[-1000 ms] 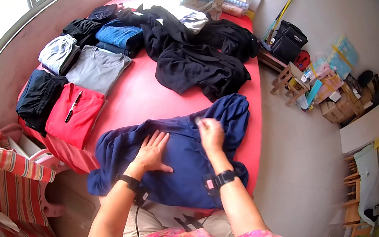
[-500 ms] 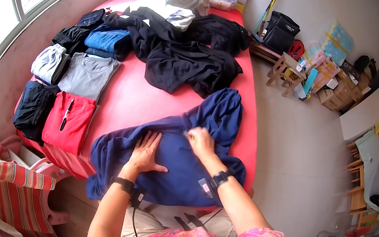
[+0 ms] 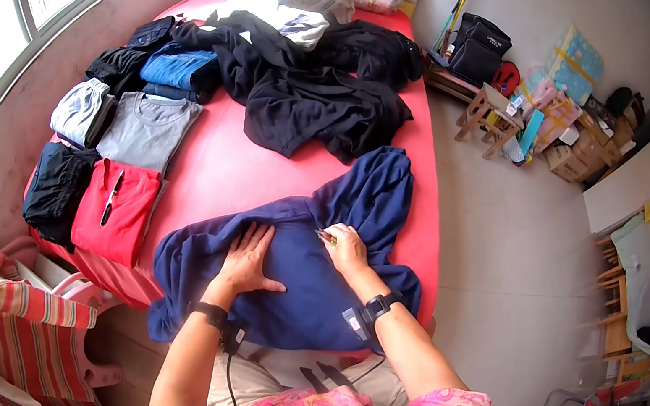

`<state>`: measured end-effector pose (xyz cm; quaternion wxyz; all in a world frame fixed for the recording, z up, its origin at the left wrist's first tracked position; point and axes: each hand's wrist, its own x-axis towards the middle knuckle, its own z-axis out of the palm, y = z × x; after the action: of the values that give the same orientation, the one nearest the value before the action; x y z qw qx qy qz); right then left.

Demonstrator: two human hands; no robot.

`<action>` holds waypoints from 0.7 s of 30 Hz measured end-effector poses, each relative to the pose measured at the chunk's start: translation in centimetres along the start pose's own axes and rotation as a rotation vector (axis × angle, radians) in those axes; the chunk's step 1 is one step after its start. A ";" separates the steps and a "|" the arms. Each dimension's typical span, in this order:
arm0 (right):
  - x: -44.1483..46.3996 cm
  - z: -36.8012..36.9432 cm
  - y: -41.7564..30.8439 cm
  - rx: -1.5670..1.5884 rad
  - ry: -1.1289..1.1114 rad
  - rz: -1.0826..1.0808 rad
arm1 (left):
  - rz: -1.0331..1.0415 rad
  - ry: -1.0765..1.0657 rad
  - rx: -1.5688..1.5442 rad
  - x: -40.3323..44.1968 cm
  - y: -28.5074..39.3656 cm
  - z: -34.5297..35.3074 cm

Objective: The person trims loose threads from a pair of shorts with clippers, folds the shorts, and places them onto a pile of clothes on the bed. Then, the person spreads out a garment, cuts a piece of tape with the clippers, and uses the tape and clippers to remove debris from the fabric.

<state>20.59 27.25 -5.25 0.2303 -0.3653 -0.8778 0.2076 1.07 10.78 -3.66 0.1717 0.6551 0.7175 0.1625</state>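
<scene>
A navy blue garment (image 3: 299, 309) lies spread over the near edge of the red-covered bed, its sleeve-like part bunched at the right. My left hand (image 3: 248, 264) rests flat on the cloth with its fingers spread. Closed over the right half of the garment, my right hand (image 3: 346, 249) grips a small metal-tipped tool (image 3: 325, 237) with a yellowish part showing between the fingers. The tool's tip points toward the upper left, close to the fabric. Most of its handle is hidden in my fist.
Beyond the garment, black clothes (image 3: 318, 102) lie heaped on the bed (image 3: 209, 170). Folded clothes line the left side, with a pen (image 3: 113, 197) on a red shirt (image 3: 103, 225). A striped cloth (image 3: 24, 318) drapes over a pink chair (image 3: 97, 373). Boxes (image 3: 581, 158) and a wooden stool (image 3: 489, 119) stand right.
My right hand has gone from blurred to sharp in nearly the same place, and the small tool in it now shows clearly. My left hand stays put; the view has shifted slightly.
</scene>
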 end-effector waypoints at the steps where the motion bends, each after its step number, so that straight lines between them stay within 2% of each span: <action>1: 0.4 0.1 0.5 0.050 0.013 -0.014 | 0.001 0.006 0.003 0.1 0.0 0.0; 3: 1.9 -1.7 0.9 0.335 -0.110 0.157 | -0.009 0.001 0.004 -0.3 -0.2 0.2; 5: 3.5 -3.6 1.0 0.494 0.088 0.339 | 0.003 0.015 -0.016 0.1 -0.2 0.1; 7: 4.2 -5.1 -0.4 0.472 0.480 0.340 | 0.001 0.014 -0.010 0.2 -0.1 -0.1; 9: 4.1 -6.0 -2.5 0.343 0.575 0.136 | -0.003 0.007 0.000 0.1 0.0 -0.1; 11: 3.6 -4.8 -3.0 0.195 0.453 -0.100 | 0.002 0.015 -0.003 0.1 -0.1 0.0; 13: 2.2 -0.7 0.0 -0.127 -0.039 -0.071 | 0.004 0.004 -0.006 0.1 -0.3 0.2; 14: 2.3 0.1 1.0 -0.127 -0.037 -0.070 | 0.008 0.000 -0.011 0.2 -0.3 0.1; 16: 3.2 0.5 2.0 0.252 -0.136 0.197 | 0.008 0.017 0.002 0.5 -0.3 -0.2; 17: 4.0 -0.7 2.0 0.378 -0.127 0.160 | 0.001 0.016 0.003 0.1 -0.2 0.0; 19: 5.1 -3.5 0.8 0.447 0.098 0.339 | -0.005 0.015 0.003 0.1 -0.1 -0.1; 21: 5.1 -5.1 -0.8 0.279 0.504 0.111 | -0.017 0.007 -0.009 0.0 0.0 0.1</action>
<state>19.76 31.44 0.59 0.4775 -0.4177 -0.7345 0.2411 1.10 10.73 -3.76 0.1736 0.6476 0.7231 0.1664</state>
